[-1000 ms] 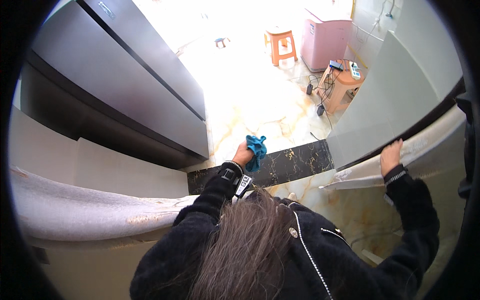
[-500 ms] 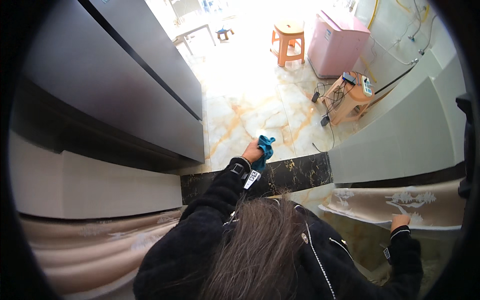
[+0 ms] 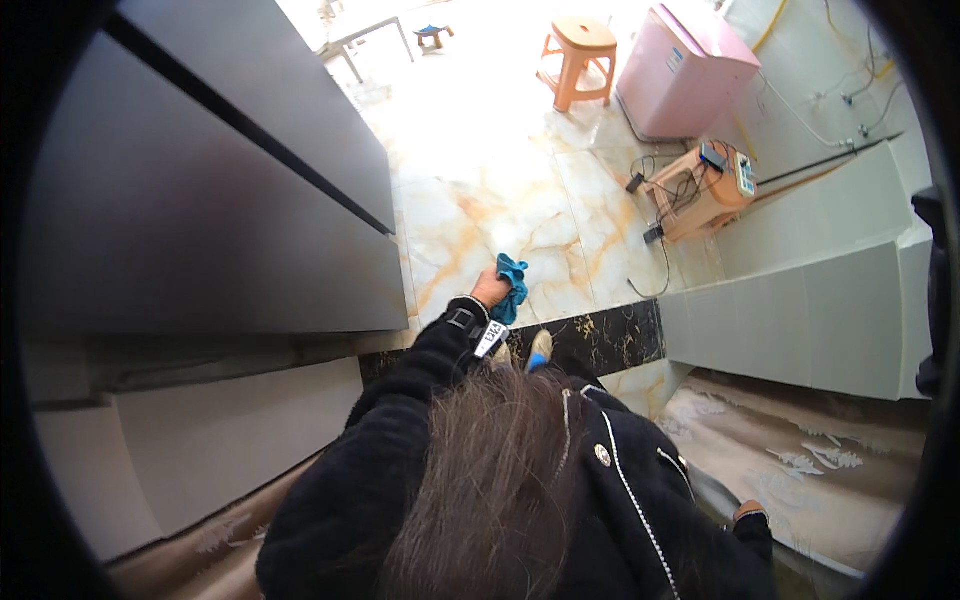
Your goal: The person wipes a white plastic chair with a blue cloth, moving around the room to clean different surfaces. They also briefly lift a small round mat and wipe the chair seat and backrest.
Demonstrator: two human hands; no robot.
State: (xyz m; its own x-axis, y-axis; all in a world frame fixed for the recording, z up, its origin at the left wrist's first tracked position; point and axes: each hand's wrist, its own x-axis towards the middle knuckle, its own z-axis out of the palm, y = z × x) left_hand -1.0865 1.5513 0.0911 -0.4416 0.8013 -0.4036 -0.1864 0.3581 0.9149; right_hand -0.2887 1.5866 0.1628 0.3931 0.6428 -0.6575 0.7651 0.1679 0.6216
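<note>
My left hand (image 3: 491, 288) is closed round a crumpled teal cloth (image 3: 511, 290), held out in front of me over the marbled floor. Its folds hang past my fingers. On that wrist sit a dark band and a white tag-like device (image 3: 490, 339). My right hand (image 3: 750, 512) is low at my right side, beside the edge of a beige door curtain (image 3: 800, 450) with pale tree patterns. The fingers of this hand are mostly hidden, so whether they grip the curtain cannot be told.
A tall grey fridge (image 3: 230, 220) stands on the left. Ahead are an orange stool (image 3: 584, 38), a pink washing machine (image 3: 685, 75) and a second stool (image 3: 695, 205) carrying a power strip and cables. A black threshold strip (image 3: 610, 338) crosses the doorway; a cable trails on the floor.
I have moved forward through the doorway, and a shoe now shows on the threshold. My right hand has dropped lower and back along the curtain. The cloth stays in my left hand.
</note>
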